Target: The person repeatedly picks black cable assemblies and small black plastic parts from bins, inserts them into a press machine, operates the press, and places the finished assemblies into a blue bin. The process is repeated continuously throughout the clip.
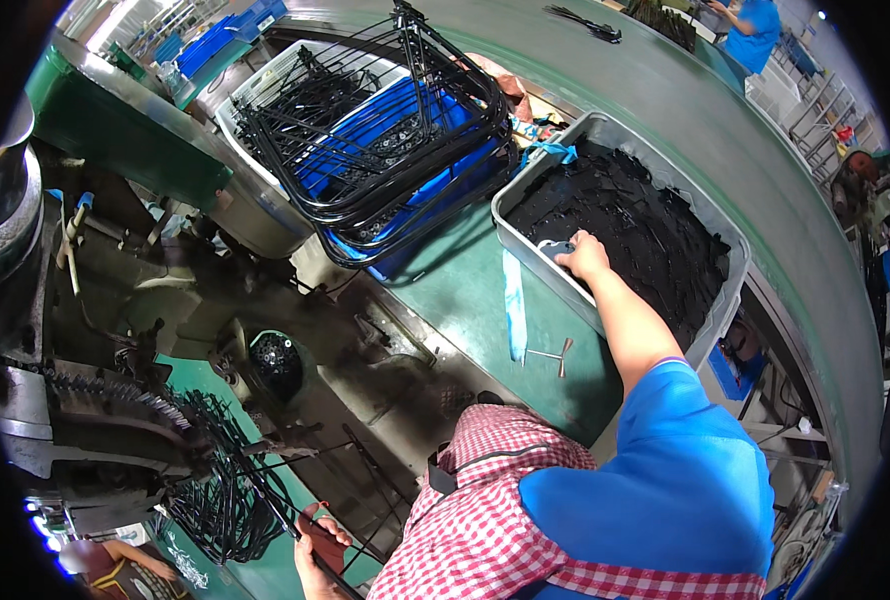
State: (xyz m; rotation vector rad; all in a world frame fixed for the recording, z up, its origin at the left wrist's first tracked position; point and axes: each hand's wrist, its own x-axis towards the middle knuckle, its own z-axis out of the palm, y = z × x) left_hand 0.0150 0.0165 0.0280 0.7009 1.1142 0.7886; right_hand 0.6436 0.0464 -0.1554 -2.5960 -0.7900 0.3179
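Note:
My left hand [321, 548], low in the view, is closed around a black metal rod [277, 508], which slants up toward the machine [95, 430] on the left; thin dark wires run out beside it. My right arm reaches forward to a grey plastic bin [505, 207] full of small flat black parts [625, 215]. Over its near left edge my right hand [587, 258] pinches a small dark piece, with something whitish beside it. The fingers partly cover that piece, so its kind is unclear.
Black wire racks [355, 215] are stacked over a blue crate [390, 268] and a white one. A T-shaped tool [563, 358] and a blue strip [514, 310] lie on the green table [455, 300]. Black wire pieces [225, 510] heap below the machine. Another person [753, 35] stands far right.

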